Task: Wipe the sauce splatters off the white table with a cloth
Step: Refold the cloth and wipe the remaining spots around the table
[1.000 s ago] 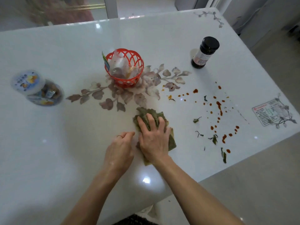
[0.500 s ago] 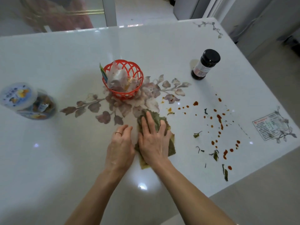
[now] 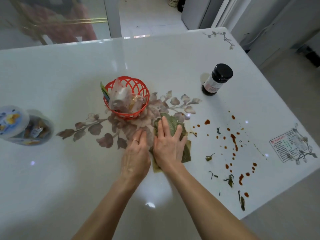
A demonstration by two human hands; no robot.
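Pressing right hand [image 3: 168, 147] flat on green cloth [image 3: 187, 153], fingers spread wide so I load whole pad. Left hand [image 3: 136, 157] just beside it, fingers straight on white table [image 3: 69, 170], likely bracing. Cloth sits near red basket [image 3: 127, 98]. Sauce splatters [image 3: 233, 141] lie to right, unwiped.

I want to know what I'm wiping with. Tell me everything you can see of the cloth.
The cloth is a crumpled olive-green rag, mottled, apparently thin fabric. It lies on the white table, right of the red basket, left of the sauce splatters. The right hand presses it with straight fingers; the left hand rests beside it.
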